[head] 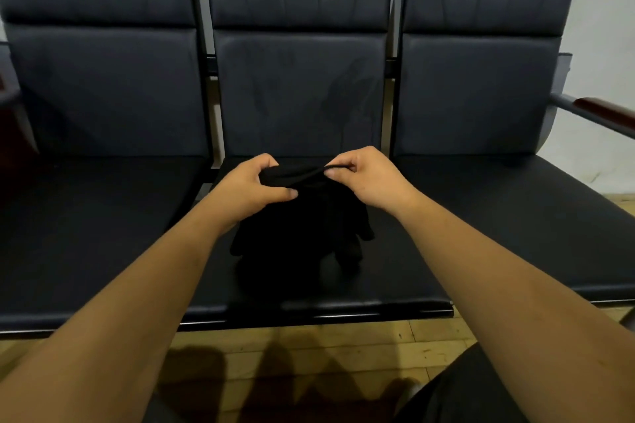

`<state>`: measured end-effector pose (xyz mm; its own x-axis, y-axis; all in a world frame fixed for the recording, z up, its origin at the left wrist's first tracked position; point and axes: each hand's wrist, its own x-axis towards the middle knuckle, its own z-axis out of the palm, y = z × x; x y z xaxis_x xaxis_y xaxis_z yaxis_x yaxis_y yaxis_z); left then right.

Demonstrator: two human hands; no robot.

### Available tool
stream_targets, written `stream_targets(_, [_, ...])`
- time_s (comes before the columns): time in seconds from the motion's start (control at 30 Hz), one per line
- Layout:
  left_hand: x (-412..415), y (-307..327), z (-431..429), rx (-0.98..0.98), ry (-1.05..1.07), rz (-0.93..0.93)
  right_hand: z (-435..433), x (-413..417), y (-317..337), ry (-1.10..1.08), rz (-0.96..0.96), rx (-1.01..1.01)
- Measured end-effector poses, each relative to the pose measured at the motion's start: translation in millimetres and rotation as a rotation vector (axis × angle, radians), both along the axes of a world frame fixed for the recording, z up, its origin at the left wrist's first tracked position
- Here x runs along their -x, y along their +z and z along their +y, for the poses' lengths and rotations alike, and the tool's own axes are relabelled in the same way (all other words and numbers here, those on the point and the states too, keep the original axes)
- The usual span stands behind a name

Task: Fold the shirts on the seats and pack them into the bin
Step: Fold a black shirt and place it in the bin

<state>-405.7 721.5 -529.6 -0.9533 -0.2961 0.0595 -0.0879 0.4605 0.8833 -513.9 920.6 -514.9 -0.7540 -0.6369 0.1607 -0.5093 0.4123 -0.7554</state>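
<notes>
Left hand (251,182), right hand (367,178) hold shirt (299,233) edge crosswise.

Wooden plank floor (343,338) in foreground, dark shadows across it; white wall (606,10) behind, upper right.

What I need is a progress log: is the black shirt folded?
Not folded: the black shirt hangs bunched over the middle seat, top edge pinched by the left hand and right hand.
</notes>
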Motion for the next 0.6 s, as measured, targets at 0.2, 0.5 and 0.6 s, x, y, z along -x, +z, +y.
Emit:
stream_targets(0.2, [-4, 0, 10, -0.107, -0.049, 0.065, 6, -5, 0, -0.019, -0.199, 0.286])
stream_targets(0.5, [-2, 1, 10, 0.364, 0.111, 0.253, 11, -5, 16, -0.039, -0.522, 0.627])
stream_targets(0.6, [-2, 3, 4, 0.487, 0.211, 0.201, 15, -3, 18, -0.031, -0.674, 0.762])
